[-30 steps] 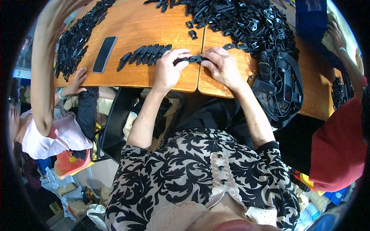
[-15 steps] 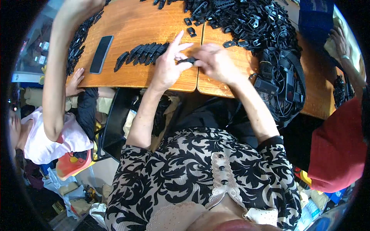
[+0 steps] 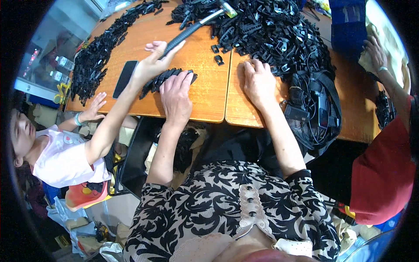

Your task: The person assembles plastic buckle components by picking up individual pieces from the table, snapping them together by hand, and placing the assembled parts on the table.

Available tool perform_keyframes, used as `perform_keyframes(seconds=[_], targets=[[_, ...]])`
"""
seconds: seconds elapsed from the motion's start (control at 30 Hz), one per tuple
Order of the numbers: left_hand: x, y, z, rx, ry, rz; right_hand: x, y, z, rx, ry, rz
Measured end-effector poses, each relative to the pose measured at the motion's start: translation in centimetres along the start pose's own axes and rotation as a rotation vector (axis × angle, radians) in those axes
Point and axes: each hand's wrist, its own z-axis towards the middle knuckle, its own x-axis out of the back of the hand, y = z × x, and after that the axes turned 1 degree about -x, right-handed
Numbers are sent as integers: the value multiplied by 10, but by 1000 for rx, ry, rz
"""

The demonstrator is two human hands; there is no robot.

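Note:
My left hand (image 3: 176, 98) lies over the right end of a row of black plastic clip-like parts (image 3: 162, 78), its fingers stretched out and resting on them. My right hand (image 3: 258, 83) is on the table at the near edge of a big pile of black plastic parts (image 3: 257, 30). Its fingers are curled down, hiding whatever may be under the fingertips. Beyond my left hand, a co-worker's hand (image 3: 155, 63) reaches over the row with a hammer (image 3: 187, 34) that has a black grip, its head above the pile.
A dark phone (image 3: 125, 79) lies left of the row, beside another heap of black parts (image 3: 89, 65). A black mesh bag with cables (image 3: 312, 107) sits right of my right hand. Two loose parts (image 3: 218, 59) lie near the table seam. Another person in red (image 3: 384, 170) is at the right.
My hands have parted: the left came down onto the row, the right moved to the pile's edge. The small black part between them is out of sight. The co-worker's arm swung in with the hammer.

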Motion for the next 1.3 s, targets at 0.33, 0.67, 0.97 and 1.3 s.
perform_keyframes(seconds=[0.33, 0.67, 0.97, 1.3], targets=[[-31, 23, 49, 51, 12, -113, -62, -49, 77, 251, -154, 59], [-75, -13, 160, -311, -88, 562, -26, -35, 21, 176, 1, 118], [-140, 53, 218, -1099, 845, 1498, -16, -6, 12, 29, 1, 59], [-119, 32, 216, -1488, -93, 669, -12, -16, 17, -23, -50, 188]])
